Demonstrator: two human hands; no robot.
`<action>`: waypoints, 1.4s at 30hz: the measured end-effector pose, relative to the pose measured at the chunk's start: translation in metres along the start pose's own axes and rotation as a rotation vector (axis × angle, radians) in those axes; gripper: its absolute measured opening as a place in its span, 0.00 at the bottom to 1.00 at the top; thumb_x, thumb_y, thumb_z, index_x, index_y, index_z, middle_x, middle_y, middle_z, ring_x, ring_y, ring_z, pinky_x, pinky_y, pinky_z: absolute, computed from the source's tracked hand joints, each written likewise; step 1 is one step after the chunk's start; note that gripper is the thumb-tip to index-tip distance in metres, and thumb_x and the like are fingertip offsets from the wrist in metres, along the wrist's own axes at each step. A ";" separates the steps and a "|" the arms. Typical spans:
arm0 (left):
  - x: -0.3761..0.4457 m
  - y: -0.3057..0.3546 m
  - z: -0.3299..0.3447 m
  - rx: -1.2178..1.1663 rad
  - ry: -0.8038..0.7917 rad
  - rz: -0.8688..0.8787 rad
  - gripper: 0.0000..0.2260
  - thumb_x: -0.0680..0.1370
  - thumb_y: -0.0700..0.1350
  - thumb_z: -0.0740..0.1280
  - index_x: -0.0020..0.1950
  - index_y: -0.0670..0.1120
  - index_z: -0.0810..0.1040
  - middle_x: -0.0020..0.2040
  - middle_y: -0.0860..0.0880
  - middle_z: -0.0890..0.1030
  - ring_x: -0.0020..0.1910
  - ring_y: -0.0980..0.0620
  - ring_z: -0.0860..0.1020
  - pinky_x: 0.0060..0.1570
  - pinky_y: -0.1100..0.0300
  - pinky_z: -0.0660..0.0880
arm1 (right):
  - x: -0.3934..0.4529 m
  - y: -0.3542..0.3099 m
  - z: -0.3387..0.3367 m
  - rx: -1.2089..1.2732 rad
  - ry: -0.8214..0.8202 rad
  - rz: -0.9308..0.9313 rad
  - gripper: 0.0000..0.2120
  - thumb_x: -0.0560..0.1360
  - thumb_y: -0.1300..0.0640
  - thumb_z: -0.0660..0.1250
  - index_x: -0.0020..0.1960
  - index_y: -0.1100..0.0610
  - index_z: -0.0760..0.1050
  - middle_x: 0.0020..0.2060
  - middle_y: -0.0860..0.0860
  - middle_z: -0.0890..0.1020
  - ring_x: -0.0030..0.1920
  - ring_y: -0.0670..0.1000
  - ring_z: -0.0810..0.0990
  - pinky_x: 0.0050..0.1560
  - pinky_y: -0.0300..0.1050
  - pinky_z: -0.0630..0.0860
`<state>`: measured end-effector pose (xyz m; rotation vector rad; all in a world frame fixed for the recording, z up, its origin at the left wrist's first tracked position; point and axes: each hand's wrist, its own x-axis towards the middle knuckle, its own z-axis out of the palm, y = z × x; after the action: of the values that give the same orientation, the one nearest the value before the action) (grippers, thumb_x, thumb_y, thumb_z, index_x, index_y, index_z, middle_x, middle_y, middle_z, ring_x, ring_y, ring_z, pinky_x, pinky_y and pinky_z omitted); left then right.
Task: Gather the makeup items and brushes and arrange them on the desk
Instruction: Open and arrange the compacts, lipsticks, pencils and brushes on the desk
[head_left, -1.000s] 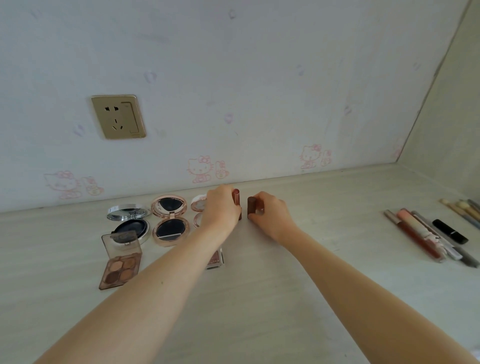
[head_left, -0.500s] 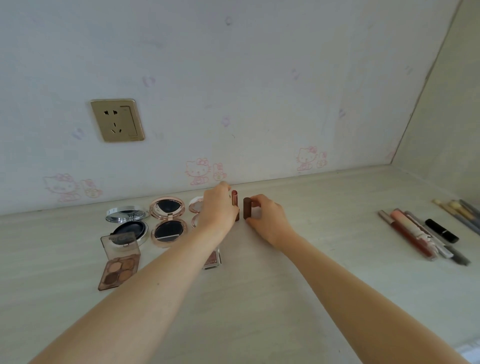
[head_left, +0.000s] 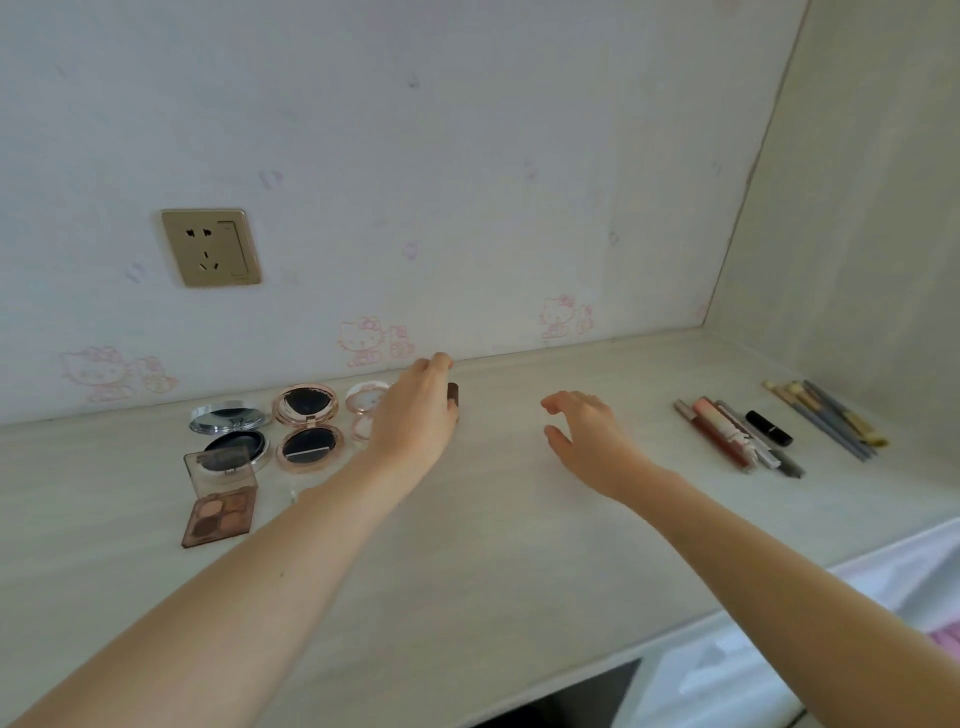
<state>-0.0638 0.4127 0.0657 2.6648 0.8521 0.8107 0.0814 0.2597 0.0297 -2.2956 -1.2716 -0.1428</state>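
Observation:
My left hand (head_left: 415, 410) is curled around a dark brown lipstick (head_left: 453, 395) that stands upright near the back wall; only the tube's edge shows at my fingertips. My right hand (head_left: 582, 431) hovers open over the desk (head_left: 493, 545), to the right of the lipstick and apart from it. On the left lie an open silver compact (head_left: 231, 431), a rose-gold compact (head_left: 307, 428), a small pink compact (head_left: 363, 397) and an eyeshadow palette (head_left: 218, 512). On the right lie lip glosses (head_left: 719, 436), a black lipstick (head_left: 769, 427) and brushes (head_left: 826, 418).
A gold wall socket (head_left: 210, 248) sits on the back wall above the compacts. A side wall (head_left: 857, 260) closes the desk on the right. The desk's front edge runs along the lower right, with white and pink fabric (head_left: 779, 649) below it.
My right hand has let go of the brown lipstick and moved right, opening. My left hand stays at the lipstick. The view has shifted slightly to the right.

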 end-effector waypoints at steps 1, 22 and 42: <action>-0.004 0.006 0.004 -0.009 -0.017 0.019 0.17 0.77 0.38 0.62 0.66 0.44 0.71 0.60 0.43 0.77 0.58 0.41 0.76 0.51 0.49 0.74 | -0.007 0.007 -0.007 -0.020 0.000 0.003 0.17 0.79 0.57 0.61 0.67 0.57 0.70 0.63 0.52 0.75 0.65 0.52 0.70 0.64 0.45 0.68; 0.011 0.207 0.157 -0.184 -0.226 0.418 0.10 0.79 0.45 0.61 0.58 0.47 0.77 0.55 0.49 0.79 0.57 0.46 0.72 0.49 0.52 0.73 | -0.089 0.191 -0.120 -0.237 0.086 0.333 0.13 0.78 0.56 0.62 0.62 0.55 0.75 0.59 0.51 0.79 0.60 0.53 0.76 0.59 0.46 0.72; 0.063 0.283 0.218 -0.079 -0.451 0.332 0.15 0.81 0.50 0.58 0.54 0.43 0.80 0.55 0.43 0.75 0.65 0.44 0.65 0.49 0.53 0.66 | -0.049 0.231 -0.102 -0.201 0.060 0.596 0.11 0.77 0.51 0.63 0.46 0.56 0.81 0.41 0.53 0.81 0.44 0.55 0.77 0.44 0.50 0.79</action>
<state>0.2349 0.2116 0.0181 2.7860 0.2685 0.2662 0.2584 0.0732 0.0146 -2.7130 -0.5196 -0.1313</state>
